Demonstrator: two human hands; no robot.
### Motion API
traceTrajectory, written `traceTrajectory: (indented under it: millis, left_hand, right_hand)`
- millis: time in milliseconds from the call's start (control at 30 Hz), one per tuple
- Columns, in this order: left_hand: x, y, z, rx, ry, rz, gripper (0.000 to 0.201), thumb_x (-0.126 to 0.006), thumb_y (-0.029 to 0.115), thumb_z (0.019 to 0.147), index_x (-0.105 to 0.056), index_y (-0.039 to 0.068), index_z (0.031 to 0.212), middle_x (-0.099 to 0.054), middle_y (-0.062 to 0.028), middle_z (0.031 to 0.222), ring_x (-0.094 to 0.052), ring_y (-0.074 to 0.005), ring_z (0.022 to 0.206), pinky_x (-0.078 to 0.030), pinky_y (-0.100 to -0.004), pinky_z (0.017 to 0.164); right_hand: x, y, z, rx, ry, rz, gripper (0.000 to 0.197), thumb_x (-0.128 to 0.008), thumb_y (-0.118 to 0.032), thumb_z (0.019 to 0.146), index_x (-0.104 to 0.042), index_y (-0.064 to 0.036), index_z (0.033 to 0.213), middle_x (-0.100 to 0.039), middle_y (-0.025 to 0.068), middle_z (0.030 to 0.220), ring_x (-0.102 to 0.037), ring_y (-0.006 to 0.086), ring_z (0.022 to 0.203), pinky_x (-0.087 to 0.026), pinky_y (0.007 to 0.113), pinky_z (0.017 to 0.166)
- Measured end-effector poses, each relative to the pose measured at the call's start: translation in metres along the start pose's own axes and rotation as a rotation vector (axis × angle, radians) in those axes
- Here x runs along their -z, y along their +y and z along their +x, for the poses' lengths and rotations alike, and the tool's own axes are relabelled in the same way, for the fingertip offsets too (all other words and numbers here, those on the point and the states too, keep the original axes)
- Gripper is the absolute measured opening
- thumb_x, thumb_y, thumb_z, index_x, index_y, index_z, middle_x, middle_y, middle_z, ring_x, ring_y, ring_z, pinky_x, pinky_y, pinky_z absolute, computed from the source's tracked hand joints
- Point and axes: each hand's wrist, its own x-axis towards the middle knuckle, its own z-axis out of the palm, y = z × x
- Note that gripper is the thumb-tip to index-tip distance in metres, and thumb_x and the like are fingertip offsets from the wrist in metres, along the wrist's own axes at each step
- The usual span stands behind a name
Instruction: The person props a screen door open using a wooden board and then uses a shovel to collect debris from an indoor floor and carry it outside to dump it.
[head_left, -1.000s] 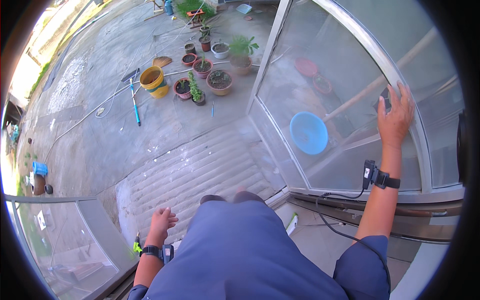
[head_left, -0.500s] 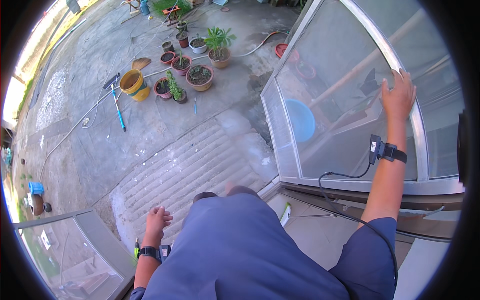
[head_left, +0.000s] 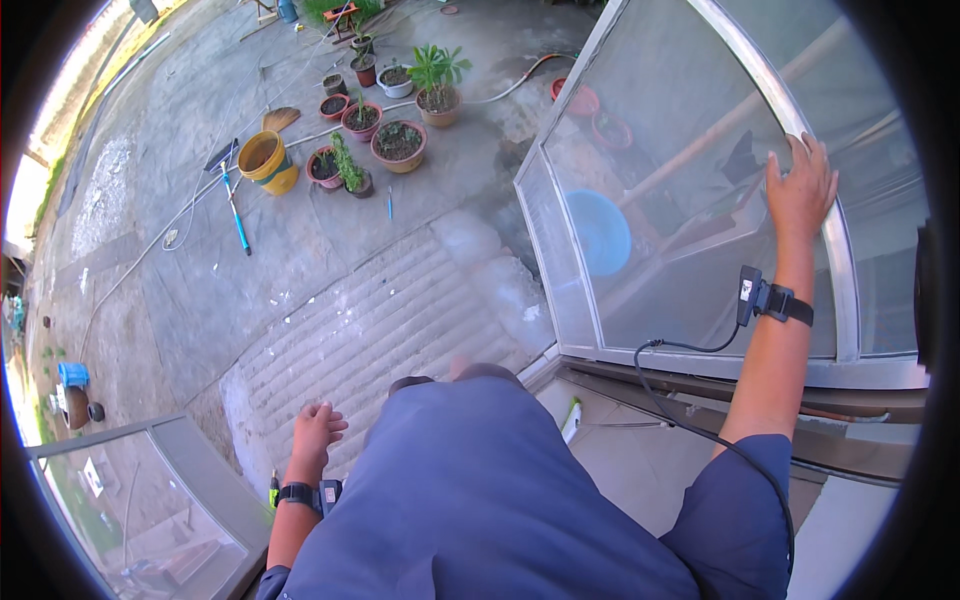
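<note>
The glass door [head_left: 680, 265] stands at the person's right. The right hand [head_left: 803, 188] lies against its frame; whether the fingers clamp it, I cannot tell. Well left of the door, the left hand [head_left: 316, 430] hangs, fingers loosely bent, nothing visible in them. A sudden swing could pinch the right fingers; the loose cable [head_left: 690, 429] looping past the door's lower edge might snag. Behind the door's glass, a blue basin [head_left: 600, 232] looks hazy.

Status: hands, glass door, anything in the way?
Right hand on glass door, grip unclear. Left hand loosely curled, holding nothing visible. Black cable overlaps door's lower edge in view.
</note>
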Motion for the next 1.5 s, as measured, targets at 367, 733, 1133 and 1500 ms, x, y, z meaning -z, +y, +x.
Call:
traceTrajectory:
  millis: [367, 733, 1133, 1500]
  left_hand:
    - [0.011, -0.006, 0.001, 0.002, -0.018, 0.008, 0.035, -0.052, 0.029, 0.095, -0.053, -0.001, 0.114, -0.064, -0.0129, 0.095, -0.066, -0.0189, 0.076, -0.051, -0.0281, 0.060]
    - [0.019, 0.003, -0.010, 0.020, 0.004, 0.025, 0.038, -0.053, 0.028, 0.096, -0.052, -0.004, 0.117, -0.064, -0.0143, 0.097, -0.066, -0.0200, 0.079, -0.051, -0.0289, 0.062]
    - [0.032, -0.011, 0.004, 0.034, 0.001, -0.039, 0.032, -0.053, 0.027, 0.097, -0.052, -0.001, 0.112, -0.064, -0.0136, 0.097, -0.066, -0.0201, 0.078, -0.053, -0.0304, 0.065]
    - [0.038, -0.011, 0.004, 0.032, -0.012, -0.038, 0.032, -0.053, 0.027, 0.096, -0.055, -0.001, 0.112, -0.064, -0.0117, 0.098, -0.066, -0.0190, 0.080, -0.052, -0.0298, 0.066]
  right_hand:
    - [0.011, -0.009, -0.003, 0.014, -0.006, -0.009, 0.039, -0.065, -0.034, 0.084, -0.060, -0.0199, 0.121, -0.051, 0.0012, 0.134, -0.040, 0.0227, 0.133, -0.027, 0.051, 0.111]
    - [0.020, -0.025, -0.003, 0.021, -0.034, 0.014, 0.042, -0.064, -0.035, 0.085, -0.058, -0.0206, 0.125, -0.048, 0.0006, 0.139, -0.036, 0.0224, 0.136, -0.024, 0.050, 0.113]
    - [0.001, -0.015, -0.007, 0.068, -0.023, -0.005, 0.042, -0.064, -0.031, 0.086, -0.057, -0.0193, 0.126, -0.046, 0.0002, 0.140, -0.035, 0.0238, 0.137, -0.025, 0.054, 0.112]
    - [0.003, -0.024, -0.007, 0.089, -0.019, 0.008, 0.042, -0.061, -0.030, 0.089, -0.055, -0.0177, 0.128, -0.046, 0.0022, 0.141, -0.034, 0.0255, 0.137, -0.025, 0.054, 0.111]
